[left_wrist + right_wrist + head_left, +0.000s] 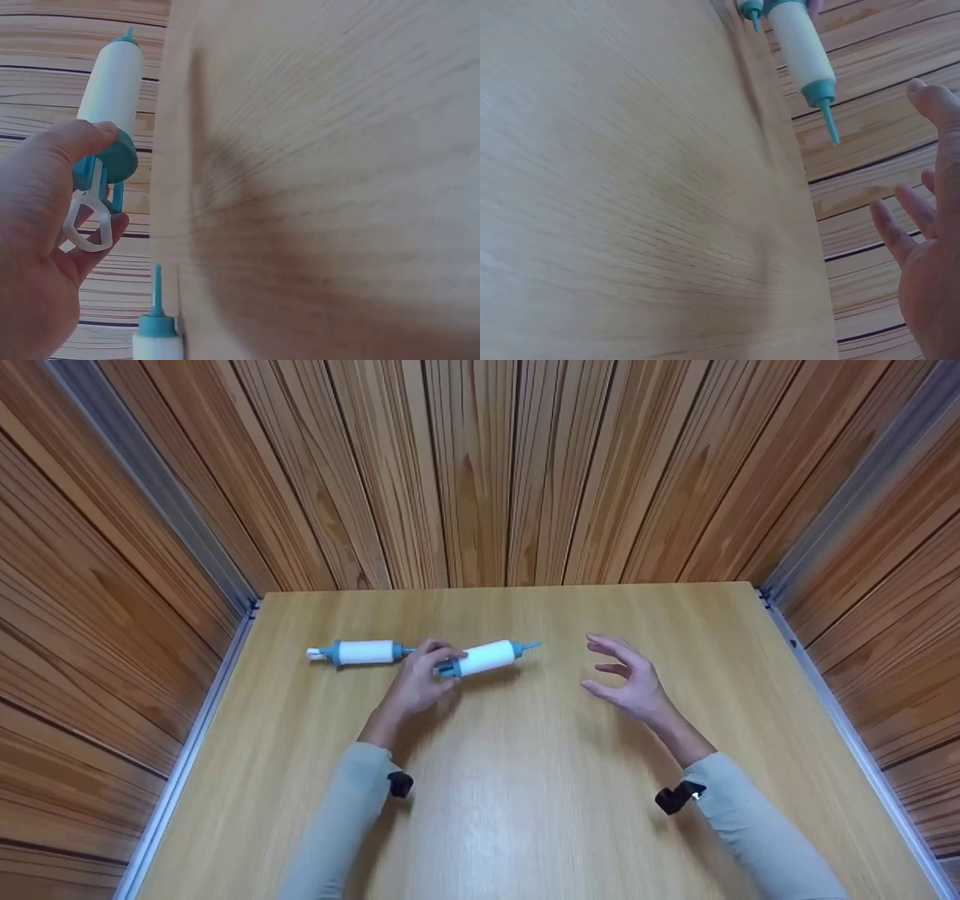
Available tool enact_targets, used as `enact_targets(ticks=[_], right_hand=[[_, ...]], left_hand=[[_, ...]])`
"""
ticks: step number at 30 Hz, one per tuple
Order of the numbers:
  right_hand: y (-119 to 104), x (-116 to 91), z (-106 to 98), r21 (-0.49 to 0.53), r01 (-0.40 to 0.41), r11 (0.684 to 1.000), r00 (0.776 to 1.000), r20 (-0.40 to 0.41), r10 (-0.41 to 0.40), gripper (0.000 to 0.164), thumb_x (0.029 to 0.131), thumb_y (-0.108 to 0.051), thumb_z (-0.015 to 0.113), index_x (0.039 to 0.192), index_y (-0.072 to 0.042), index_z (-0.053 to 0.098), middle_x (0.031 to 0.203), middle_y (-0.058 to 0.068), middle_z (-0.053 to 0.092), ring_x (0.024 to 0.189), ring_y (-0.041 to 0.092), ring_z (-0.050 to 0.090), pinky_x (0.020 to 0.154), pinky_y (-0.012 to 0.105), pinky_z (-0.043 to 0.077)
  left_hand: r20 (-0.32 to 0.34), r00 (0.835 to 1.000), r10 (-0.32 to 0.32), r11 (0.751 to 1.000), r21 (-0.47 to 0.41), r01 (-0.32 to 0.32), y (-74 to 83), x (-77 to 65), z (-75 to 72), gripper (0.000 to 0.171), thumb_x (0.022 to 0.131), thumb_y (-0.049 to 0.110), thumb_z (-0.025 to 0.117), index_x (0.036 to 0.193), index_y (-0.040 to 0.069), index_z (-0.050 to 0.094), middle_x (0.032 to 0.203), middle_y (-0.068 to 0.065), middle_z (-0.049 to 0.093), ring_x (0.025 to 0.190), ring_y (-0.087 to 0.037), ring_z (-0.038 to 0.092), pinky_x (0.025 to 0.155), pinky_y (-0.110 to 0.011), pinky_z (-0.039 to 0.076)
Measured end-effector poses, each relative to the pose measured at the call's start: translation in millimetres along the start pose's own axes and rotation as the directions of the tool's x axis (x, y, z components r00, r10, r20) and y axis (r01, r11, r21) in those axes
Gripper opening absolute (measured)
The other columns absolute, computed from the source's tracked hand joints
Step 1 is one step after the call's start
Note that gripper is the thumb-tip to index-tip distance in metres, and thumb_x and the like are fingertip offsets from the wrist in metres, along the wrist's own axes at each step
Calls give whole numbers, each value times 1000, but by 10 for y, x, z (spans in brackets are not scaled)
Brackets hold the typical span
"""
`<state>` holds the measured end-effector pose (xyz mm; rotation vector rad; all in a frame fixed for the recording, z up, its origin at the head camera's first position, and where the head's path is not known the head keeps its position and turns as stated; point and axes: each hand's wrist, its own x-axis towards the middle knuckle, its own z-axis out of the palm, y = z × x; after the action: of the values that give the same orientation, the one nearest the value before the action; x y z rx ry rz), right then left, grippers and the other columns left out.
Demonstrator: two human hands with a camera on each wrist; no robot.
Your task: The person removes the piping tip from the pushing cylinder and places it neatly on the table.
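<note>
The left hand (421, 682) pinches the teal collar end of a white tube (487, 658), which sits between the hands, its long axis running left to right and its nozzle tipped slightly far. That nozzle points toward the right hand (636, 682), empty with thumb and fingers spread wide, apart from it. A second tube (365, 652) lies left on the table (555, 780), its nozzle tip hidden behind the left hand in the head view. The held tube seems lifted, though contact beneath is hard to judge.
</note>
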<state>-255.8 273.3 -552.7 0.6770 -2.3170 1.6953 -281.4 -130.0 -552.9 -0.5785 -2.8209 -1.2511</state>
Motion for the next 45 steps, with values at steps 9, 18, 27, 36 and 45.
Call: enact_targets(ticks=[9, 18, 27, 36, 45], right_hand=[[-61, -49, 96, 18, 11, 1000, 1000, 29, -12, 73, 89, 13, 86, 156, 1, 62, 157, 3, 68, 143, 3, 66, 108, 22, 62], [-155, -129, 164, 41, 9, 999, 998, 61, -12, 70, 88, 14, 87, 153, 5, 63, 148, -18, 68, 140, 8, 70, 106, 22, 63], [-248, -206, 275, 44, 46, 998, 994, 92, -50, 66, 89, 14, 86, 150, 7, 64, 146, -17, 68, 139, 2, 68, 106, 22, 63], [-331, -262, 405, 110, 72, 991, 991, 107, -84, 64, 90, 16, 84, 150, 7, 64, 148, 1, 71, 139, 2, 69, 107, 23, 63], [-376, -273, 523, 151, 90, 984, 992, 76, -103, 60, 89, 18, 83, 146, 9, 67, 143, 10, 73, 134, 11, 74, 105, 25, 64]], left_hand=[[-1, 995, 100, 995, -11, -101, 71, -191, -153, 43, 100, 6, 85, 141, 17, 78, 148, -13, 63, 140, -35, 65, 124, -54, 56], [-3, 976, 216, 976, 37, -216, 162, -386, -228, 43, 98, 5, 86, 139, 14, 78, 146, -15, 66, 137, -36, 68, 117, -53, 61], [-15, 941, 339, 938, 80, -336, 275, -555, -286, 42, 94, 3, 90, 134, 12, 80, 141, -15, 68, 134, -33, 70, 114, -48, 63], [-19, 929, 370, 928, 45, -369, 397, -633, -292, 43, 94, 4, 90, 135, 13, 80, 143, -18, 69, 135, -34, 71, 115, -50, 63], [-35, 917, 396, 918, 46, -395, 437, -670, -236, 44, 93, 3, 91, 135, 13, 80, 142, -18, 69, 133, -34, 72, 112, -50, 64]])
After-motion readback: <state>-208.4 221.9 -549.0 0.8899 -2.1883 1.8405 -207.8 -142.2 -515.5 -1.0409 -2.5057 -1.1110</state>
